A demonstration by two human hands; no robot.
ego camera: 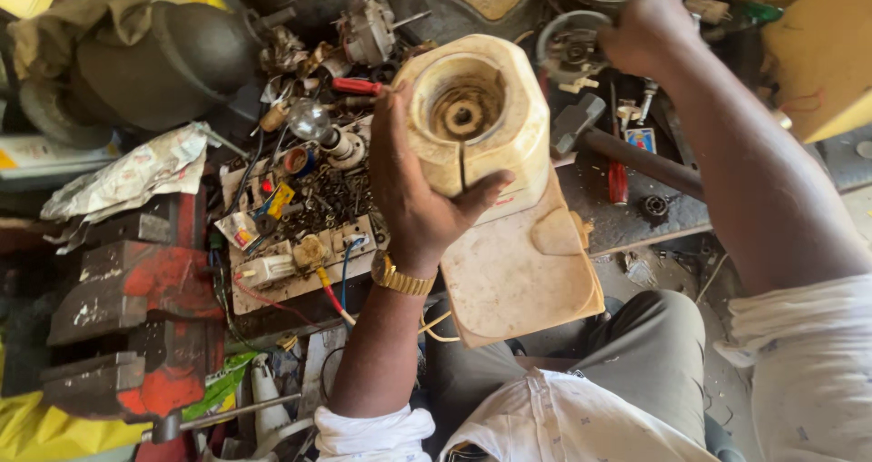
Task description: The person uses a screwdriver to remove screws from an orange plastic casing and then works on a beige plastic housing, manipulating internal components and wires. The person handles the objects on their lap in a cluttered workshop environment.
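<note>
My left hand (420, 189), with a gold watch on its wrist, grips a dirty cream-coloured appliance base (486, 153) by its rounded upper housing. The housing's round socket with a rusty hub (463, 112) faces up at me. The flat square foot of the base (518, 271) rests over my lap. My right hand (647, 30) reaches far forward to the cluttered bench top, fingers closed around something small that I cannot make out, next to a round metal part (570, 49).
A red bench vise (136, 308) stands at the left. A tray of screws, wires and switches (304, 217) lies beside my left hand. A hammer (618, 144), a red screwdriver (359, 87), a light bulb (309, 117) and crumpled paper (136, 171) litter the bench.
</note>
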